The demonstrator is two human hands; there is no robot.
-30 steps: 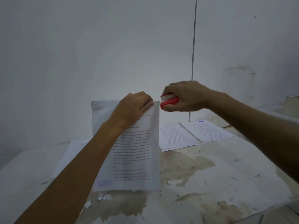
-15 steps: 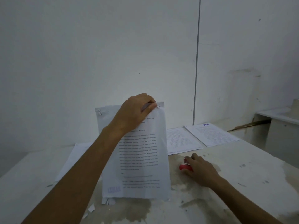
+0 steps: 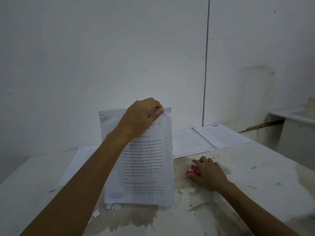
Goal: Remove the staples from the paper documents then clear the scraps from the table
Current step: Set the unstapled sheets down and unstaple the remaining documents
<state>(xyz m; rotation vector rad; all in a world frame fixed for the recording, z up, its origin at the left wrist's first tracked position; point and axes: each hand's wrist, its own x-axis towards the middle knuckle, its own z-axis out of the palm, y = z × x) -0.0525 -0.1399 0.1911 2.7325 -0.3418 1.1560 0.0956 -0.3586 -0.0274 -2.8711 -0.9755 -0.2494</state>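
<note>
My left hand (image 3: 141, 117) grips the top edge of a printed paper document (image 3: 146, 164) and holds it upright, its bottom edge resting on the table. A staple (image 3: 103, 115) shows at the document's top left corner. My right hand (image 3: 208, 174) rests on the table to the right of the document, its fingers spread over a red staple remover (image 3: 193, 171) that lies on the surface. Small white paper scraps (image 3: 113, 206) lie at the foot of the document, and another scrap (image 3: 96, 214) sits further left.
The stained white table (image 3: 255, 181) stands against a white wall. Two more printed documents (image 3: 189, 143) (image 3: 223, 135) lie flat at the back right, and another sheet (image 3: 80, 160) lies behind my left arm. A white counter (image 3: 294, 116) stands at the far right.
My right hand has come down from the document's top right corner to the table with the red staple remover, and now lies flatter over it. My left hand still holds the document up.
</note>
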